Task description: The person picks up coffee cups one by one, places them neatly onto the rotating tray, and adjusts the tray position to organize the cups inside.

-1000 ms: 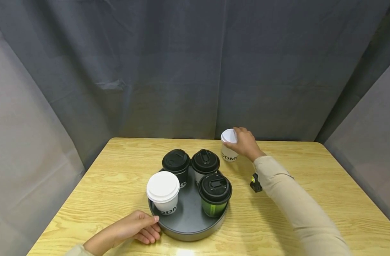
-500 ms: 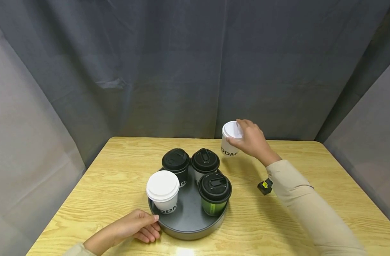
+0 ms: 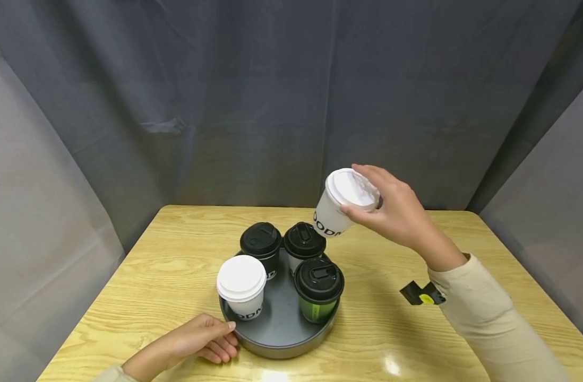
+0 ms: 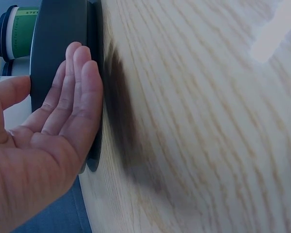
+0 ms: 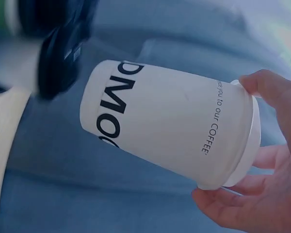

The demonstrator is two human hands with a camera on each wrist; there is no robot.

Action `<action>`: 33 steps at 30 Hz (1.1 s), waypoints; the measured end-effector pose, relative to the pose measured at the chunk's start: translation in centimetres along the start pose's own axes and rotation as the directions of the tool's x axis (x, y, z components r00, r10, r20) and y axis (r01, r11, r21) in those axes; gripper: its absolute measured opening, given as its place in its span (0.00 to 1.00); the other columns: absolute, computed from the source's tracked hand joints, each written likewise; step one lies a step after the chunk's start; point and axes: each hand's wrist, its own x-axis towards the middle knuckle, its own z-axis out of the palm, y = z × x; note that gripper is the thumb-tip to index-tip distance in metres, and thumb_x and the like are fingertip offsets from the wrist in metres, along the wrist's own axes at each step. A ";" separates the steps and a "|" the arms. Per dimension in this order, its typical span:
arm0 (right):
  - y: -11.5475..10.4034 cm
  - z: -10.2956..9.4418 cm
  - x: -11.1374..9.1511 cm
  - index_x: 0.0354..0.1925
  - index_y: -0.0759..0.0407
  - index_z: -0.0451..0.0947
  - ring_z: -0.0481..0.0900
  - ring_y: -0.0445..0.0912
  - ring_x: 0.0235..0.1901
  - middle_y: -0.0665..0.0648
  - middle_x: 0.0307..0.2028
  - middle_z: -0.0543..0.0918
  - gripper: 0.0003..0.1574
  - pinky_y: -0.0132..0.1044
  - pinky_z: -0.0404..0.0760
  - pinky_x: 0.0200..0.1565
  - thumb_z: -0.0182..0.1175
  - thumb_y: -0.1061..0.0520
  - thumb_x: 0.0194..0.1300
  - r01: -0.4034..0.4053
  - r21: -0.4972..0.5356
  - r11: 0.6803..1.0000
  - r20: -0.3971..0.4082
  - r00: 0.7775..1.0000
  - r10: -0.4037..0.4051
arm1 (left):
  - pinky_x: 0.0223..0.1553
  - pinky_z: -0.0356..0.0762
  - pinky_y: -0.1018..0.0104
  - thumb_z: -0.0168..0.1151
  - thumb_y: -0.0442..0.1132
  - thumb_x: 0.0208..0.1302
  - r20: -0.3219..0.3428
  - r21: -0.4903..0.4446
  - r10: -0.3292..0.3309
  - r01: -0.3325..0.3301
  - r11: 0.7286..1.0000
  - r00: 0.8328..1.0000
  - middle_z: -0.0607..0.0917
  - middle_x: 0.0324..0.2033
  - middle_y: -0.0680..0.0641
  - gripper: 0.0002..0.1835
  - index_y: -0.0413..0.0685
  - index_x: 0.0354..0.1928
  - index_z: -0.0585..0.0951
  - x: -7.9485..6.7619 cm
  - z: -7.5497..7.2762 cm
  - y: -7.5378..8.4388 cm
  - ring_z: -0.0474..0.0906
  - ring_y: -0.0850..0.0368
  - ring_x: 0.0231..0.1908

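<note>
My right hand [image 3: 394, 212] grips a white paper coffee cup [image 3: 331, 212] by its white lid, thumb on one side and fingers on the other. The cup is tilted in the air above the table, behind the tray; dark lettering runs round it in the right wrist view [image 5: 165, 119]. My left hand [image 3: 207, 339] lies against the near left wall of a round grey tray [image 3: 284, 347], thumb at the rim and fingers straight in the left wrist view. On the tray stand a white-lidded cup [image 3: 243, 278], a green cup [image 3: 318, 310] and two more black-lidded cups [image 3: 261, 241].
A light wooden table [image 3: 167, 265] carries the tray near its front. Dark grey cloth [image 3: 253, 106] hangs behind the table's back edge, with paler cloth at both sides. A black band with a yellow dot [image 3: 426, 298] shows at the right sleeve.
My right hand has lifted the white cup off the table, brought it up and nearer, and tilted it, its base now towards the tray. My left hand has stayed at the tray.
</note>
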 end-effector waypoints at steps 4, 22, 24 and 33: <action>-2.5 -0.3 -1.1 0.66 0.55 0.67 0.74 0.56 0.57 0.59 0.63 0.72 0.44 0.51 0.78 0.51 0.72 0.50 0.53 0.108 0.067 0.992 0.006 0.994 -0.108 | 0.31 0.82 0.70 0.49 0.50 0.72 -0.001 -0.003 0.002 -0.002 1.000 1.000 0.87 0.29 0.47 0.25 0.30 0.40 0.80 0.1 0.0 -0.1 0.82 0.64 0.27; -8.0 6.6 -6.0 0.65 0.55 0.66 0.70 0.48 0.60 0.57 0.61 0.71 0.47 0.45 0.78 0.53 0.68 0.38 0.53 0.442 0.139 0.886 0.199 0.864 -0.462 | 0.30 0.82 0.69 0.48 0.50 0.73 -0.020 0.019 0.007 -0.006 1.000 1.000 0.87 0.30 0.46 0.25 0.30 0.39 0.80 0.5 0.3 -0.1 0.81 0.62 0.27; -7.8 7.7 -6.5 0.65 0.55 0.66 0.70 0.49 0.59 0.58 0.61 0.71 0.47 0.44 0.79 0.53 0.68 0.37 0.53 0.457 0.111 0.882 0.231 0.852 -0.470 | 0.30 0.82 0.69 0.48 0.50 0.73 -0.020 0.018 0.008 -0.007 1.000 1.000 0.87 0.30 0.46 0.25 0.30 0.39 0.80 0.5 0.3 -0.1 0.81 0.62 0.27; -7.3 10.2 -7.9 0.65 0.55 0.66 0.71 0.48 0.58 0.58 0.60 0.71 0.49 0.40 0.78 0.55 0.68 0.36 0.51 0.446 0.027 0.895 0.322 0.843 -0.430 | 0.31 0.82 0.69 0.47 0.50 0.73 -0.003 0.002 0.011 -0.011 1.000 1.000 0.87 0.30 0.46 0.25 0.30 0.39 0.80 0.5 0.2 -0.2 0.82 0.62 0.27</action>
